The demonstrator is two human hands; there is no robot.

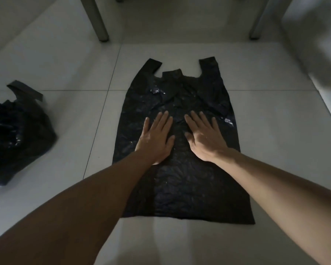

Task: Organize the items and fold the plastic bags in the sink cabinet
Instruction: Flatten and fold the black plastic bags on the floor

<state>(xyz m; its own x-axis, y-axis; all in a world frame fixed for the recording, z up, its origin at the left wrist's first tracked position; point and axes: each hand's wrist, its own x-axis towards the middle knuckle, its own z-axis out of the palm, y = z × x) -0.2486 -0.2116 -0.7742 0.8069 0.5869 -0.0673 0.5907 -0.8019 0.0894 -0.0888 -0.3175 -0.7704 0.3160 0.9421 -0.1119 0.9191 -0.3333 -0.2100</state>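
While both palms lie flat on it, the black plastic bag (182, 180) is spread out on the tiled floor (275, 140), its two handles pointing to the far side and its closed bottom edge nearest the person. The left hand (157, 138) and the right hand (203, 136) rest side by side on the middle of the bag, fingers straight and spread, gripping nothing; they press the wrinkled film down. This looks like the smoothing step that comes ahead of folding, since the bag is laid full length and no fold shows yet. Creases remain around the upper middle, so the next move probably calls for sweeping the palms outward toward the edges, then lifting one long side and laying it over the other. A second black bag (17, 131) lies crumpled on the floor well to the left, not yet flattened. Two furniture legs (97, 20) stand at the far side.
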